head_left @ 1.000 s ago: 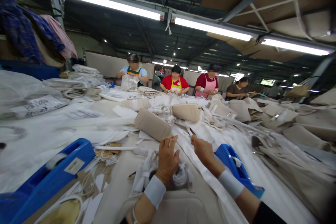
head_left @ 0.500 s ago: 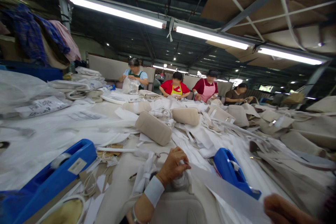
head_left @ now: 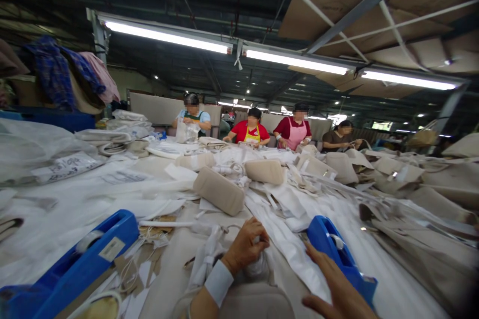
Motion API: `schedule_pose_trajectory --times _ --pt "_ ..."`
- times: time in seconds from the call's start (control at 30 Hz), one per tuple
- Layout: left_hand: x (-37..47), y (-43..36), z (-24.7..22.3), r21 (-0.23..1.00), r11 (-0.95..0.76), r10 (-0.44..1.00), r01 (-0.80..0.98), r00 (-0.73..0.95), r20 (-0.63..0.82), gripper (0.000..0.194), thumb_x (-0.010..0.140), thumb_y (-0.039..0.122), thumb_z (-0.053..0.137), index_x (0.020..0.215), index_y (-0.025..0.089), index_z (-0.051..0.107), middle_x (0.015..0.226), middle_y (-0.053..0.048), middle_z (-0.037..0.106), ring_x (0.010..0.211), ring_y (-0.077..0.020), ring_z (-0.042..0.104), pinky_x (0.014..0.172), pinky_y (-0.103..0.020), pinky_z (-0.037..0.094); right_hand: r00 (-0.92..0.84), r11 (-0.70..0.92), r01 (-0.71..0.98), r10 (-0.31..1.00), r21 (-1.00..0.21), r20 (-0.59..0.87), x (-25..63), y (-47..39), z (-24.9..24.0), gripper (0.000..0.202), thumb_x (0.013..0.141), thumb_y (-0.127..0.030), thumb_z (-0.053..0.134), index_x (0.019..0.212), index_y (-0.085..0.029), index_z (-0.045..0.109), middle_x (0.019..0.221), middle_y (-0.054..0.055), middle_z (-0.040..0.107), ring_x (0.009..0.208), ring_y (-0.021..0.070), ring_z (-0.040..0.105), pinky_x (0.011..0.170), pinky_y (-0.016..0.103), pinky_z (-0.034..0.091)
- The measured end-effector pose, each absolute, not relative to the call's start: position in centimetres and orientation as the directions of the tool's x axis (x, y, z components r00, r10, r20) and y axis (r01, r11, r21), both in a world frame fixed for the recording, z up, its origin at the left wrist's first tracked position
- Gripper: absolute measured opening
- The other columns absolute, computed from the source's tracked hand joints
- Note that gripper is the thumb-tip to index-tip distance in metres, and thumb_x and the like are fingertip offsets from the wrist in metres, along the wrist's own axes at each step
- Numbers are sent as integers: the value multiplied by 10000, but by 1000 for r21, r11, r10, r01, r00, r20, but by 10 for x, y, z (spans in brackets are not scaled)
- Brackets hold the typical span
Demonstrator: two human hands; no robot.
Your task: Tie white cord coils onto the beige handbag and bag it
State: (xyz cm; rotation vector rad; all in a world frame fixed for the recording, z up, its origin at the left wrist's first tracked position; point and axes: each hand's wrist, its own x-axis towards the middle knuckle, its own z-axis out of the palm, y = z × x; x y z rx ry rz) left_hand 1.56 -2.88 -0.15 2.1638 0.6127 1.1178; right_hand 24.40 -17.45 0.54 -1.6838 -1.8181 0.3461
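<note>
My left hand (head_left: 247, 246), with a white band at the wrist, is closed over a wrapped part on top of a beige bag (head_left: 258, 301) at the bottom centre. Its fingertips pinch something I cannot make out. White wrapping (head_left: 205, 259) surrounds a strap just left of this hand. My right hand (head_left: 335, 286) is at the lower right, fingers spread and holding nothing, beside a blue tape dispenser (head_left: 342, 254). White sheeting lies between the two hands.
Another blue tape dispenser (head_left: 78, 264) stands at the left, near paper tags and cords (head_left: 144, 254). Beige bags (head_left: 219, 190) and wrapping cover the table. Across it work several people, one in a pink apron (head_left: 298, 134). Tube lights hang overhead.
My right hand has moved left and forward to the right dispenser and its fingers have spread. The white sheet that stretched between my hands no longer shows there. My left hand stays at the bag.
</note>
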Motion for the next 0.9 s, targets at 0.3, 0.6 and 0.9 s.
schedule_pose_trajectory --times 0.3,0.6,0.9 --pt "11 -30 4 653 -710 685 262 471 556 113 766 116 649 696 170 579 785 -18 630 866 -163 572 839 -242 422 91 101 763 961 -639 260 173 -130 -10 547 817 -210 351 1352 -202 464 870 73 693 786 244 668 742 379 502" --pt "-8 -24 12 569 -222 943 792 26 331 529 1031 355 192 875 155 656 841 -105 700 832 -190 658 770 -264 442 282 -160 -159 938 -974 -200 268 -176 10 449 576 -341 797 969 -261 593 807 40 689 603 187 606 523 273 450" --pt "-7 -20 -1 350 -430 895 832 443 46 200 890 122 488 887 150 686 1050 -132 699 1068 -213 628 986 -304 442 506 -78 446 844 -892 179 283 -205 50 564 636 -520 617 1143 -280 680 1221 88 654 1022 308 634 1004 476 449"
